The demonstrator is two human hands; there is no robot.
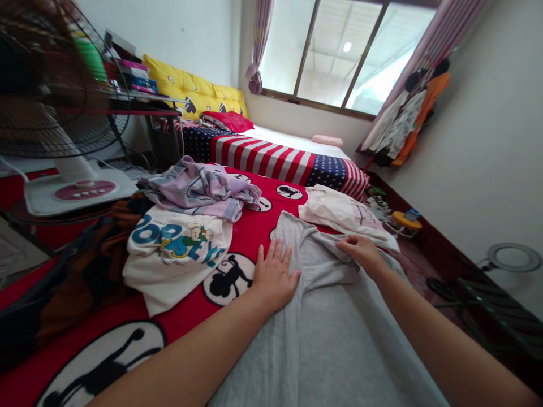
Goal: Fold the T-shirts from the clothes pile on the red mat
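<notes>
A grey garment (331,328) lies spread on the red blanket (254,226) in front of me. My left hand (274,274) rests flat on its left edge, fingers stretched out. My right hand (360,250) pinches a fold of the grey cloth near its upper right part. A white T-shirt with a blue cartoon print (178,249) lies to the left of my left hand. Beyond it sits a crumpled lilac striped garment (203,189). A cream garment (343,212) lies just past my right hand.
A standing fan (59,113) is at the far left beside a cluttered table (139,104). A flag-pattern cover (275,155) and yellow cushions (195,90) lie farther up the bed. Clothes hang (407,121) by the window; the floor right of the bed holds small items (405,220).
</notes>
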